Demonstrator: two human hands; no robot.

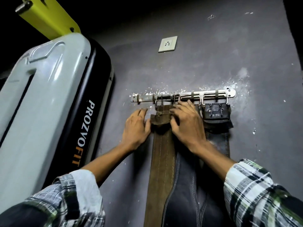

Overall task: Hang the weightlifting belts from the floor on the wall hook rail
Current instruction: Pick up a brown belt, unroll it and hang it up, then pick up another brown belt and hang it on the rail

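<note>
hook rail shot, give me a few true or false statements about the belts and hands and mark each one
1. The brown belt hangs by its metal buckle from the hook rail. True.
2. Both hands are on the black belt at the right end of the rail. False: the left hand and right hand are at the brown belt; the black belt hangs untouched.
3. A white wall socket sits above the rail. True.
4. The rail holds no belts yet. False: brown and black belts hang from it.
5. The machine on the left reads PROZVOFIT. True.
</note>
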